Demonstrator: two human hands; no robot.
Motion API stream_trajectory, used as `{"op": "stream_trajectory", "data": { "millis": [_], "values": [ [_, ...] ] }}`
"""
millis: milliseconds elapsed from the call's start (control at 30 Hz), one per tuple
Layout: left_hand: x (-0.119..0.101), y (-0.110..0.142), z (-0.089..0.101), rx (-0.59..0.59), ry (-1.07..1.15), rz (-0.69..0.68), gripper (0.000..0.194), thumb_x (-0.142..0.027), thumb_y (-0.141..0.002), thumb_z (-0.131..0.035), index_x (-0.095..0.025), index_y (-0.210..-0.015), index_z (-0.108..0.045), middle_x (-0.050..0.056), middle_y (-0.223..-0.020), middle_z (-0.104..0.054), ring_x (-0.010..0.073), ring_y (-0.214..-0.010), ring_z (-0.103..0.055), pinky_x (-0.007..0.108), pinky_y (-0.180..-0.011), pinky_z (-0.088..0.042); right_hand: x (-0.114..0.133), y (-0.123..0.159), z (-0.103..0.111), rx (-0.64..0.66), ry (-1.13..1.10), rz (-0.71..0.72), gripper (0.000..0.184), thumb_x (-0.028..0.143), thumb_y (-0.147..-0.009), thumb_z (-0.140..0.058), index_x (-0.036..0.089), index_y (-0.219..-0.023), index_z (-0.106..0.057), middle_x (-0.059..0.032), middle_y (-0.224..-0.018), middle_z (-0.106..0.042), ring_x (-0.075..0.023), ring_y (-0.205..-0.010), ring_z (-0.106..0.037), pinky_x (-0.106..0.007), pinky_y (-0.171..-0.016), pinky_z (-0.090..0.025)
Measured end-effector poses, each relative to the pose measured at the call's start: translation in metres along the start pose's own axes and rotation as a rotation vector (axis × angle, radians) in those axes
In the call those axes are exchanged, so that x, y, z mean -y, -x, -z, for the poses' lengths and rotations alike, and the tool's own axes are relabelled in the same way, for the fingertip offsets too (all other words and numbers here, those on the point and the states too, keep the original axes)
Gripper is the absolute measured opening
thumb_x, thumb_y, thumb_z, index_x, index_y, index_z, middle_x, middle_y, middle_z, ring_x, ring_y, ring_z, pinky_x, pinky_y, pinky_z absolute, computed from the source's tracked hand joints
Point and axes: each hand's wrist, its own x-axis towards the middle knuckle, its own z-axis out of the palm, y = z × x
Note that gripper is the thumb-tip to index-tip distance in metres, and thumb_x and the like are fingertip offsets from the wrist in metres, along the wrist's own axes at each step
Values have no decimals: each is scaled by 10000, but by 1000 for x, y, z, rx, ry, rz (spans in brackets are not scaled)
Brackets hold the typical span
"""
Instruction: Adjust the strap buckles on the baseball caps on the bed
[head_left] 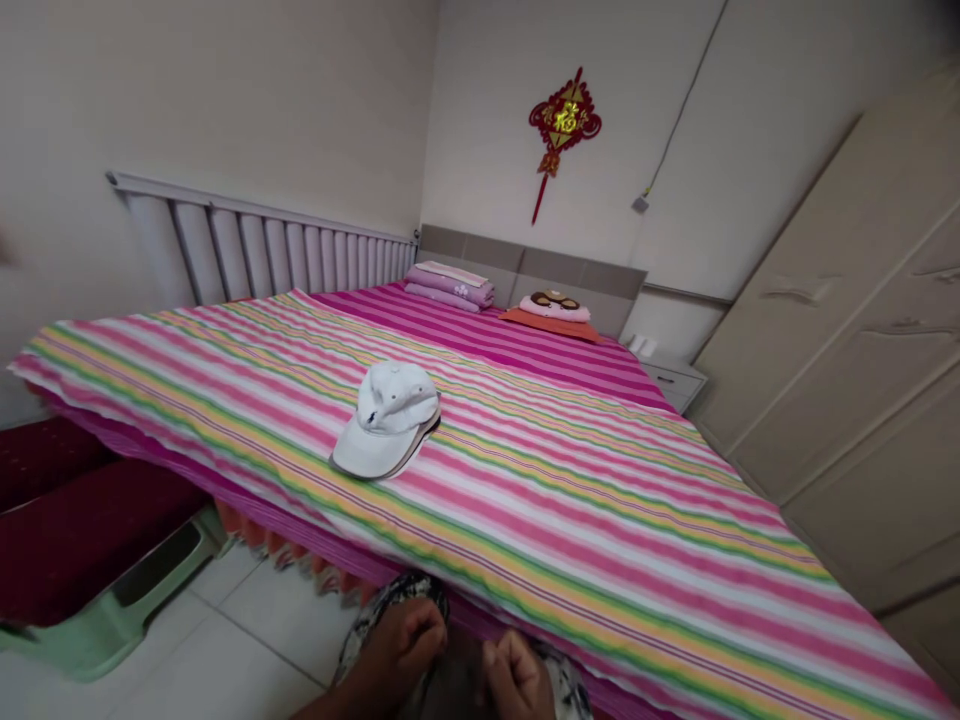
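Observation:
My left hand [405,650] is curled into a loose fist over my patterned trousers, at the bottom of the view. Beside it, a short gap to the right, my right hand [516,675] is also closed, with its fingers folded in. Nothing shows in either hand. Ahead of both lies a white baseball cap [390,415] with a small dark emblem, its brim pointing toward the near left. It rests apart from my hands on a striped bedsheet [570,500] in pink, white, yellow and green.
Folded purple bedding [450,288] and a pink pillow [555,308] lie by the headboard [555,280]. A radiator [285,245] lines the left wall. Green stools [112,620] with dark red covers stand at the near left. A wardrobe [840,330] and nightstand [671,380] are right.

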Motion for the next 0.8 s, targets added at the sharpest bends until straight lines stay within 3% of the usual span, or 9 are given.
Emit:
{"op": "stream_trajectory", "data": {
  "millis": [67, 233, 367, 467, 633, 800],
  "values": [
    [-13, -1, 1, 1, 36, -25, 242, -328, -753, -406, -186, -565, -460, 22, -568, -528, 142, -580, -472, 252, -573, -355, 33, -1, 6, 70, -8, 29, 435, 569, -704, -514, 208, -497, -389, 29, -436, -411, -111, -448, -344, -250, -480, -289],
    [-52, -10, 17, -72, 78, -55, 316, -379, -794, -378, -187, -544, -408, -24, -476, -429, 111, -485, -395, 238, -507, -299, 93, 0, 13, 19, -103, 152, 413, 498, -794, -467, 180, -530, -463, 18, -488, -462, -111, -496, -415, -242, -540, -342],
    [-87, -23, 36, -210, 88, -129, 435, -477, -816, -320, -197, -484, -343, -44, -429, -305, 96, -437, -309, 246, -473, -250, 126, 1, 12, -12, -358, 229, 430, 536, -796, -435, 184, -551, -453, 28, -511, -450, -97, -455, -403, -231, -482, -334],
    [-105, -32, 46, -212, 121, -157, 521, -544, -822, -247, -201, -435, -310, -46, -396, -247, 89, -407, -269, 253, -457, -228, 148, 0, 14, 37, -580, 205, 468, 649, -716, -449, 199, -597, -408, 38, -583, -439, -94, -446, -412, -226, -432, -339],
    [-110, -44, 54, -129, 211, -126, 581, -621, -808, -190, -196, -426, -300, -56, -372, -203, 73, -367, -210, 246, -420, -174, 169, -5, 21, 66, -634, 153, 508, 717, -618, -483, 215, -694, -451, 17, -705, -502, -102, -486, -459, -228, -427, -392],
    [-109, -51, 61, -85, 272, -151, 588, -626, -814, -150, -192, -446, -298, -60, -390, -194, 67, -363, -179, 237, -403, -146, 182, -10, 21, 54, -574, 195, 553, 744, -578, -486, 220, -752, -509, 3, -783, -523, -108, -514, -485, -240, -443, -422]
  ]
}}
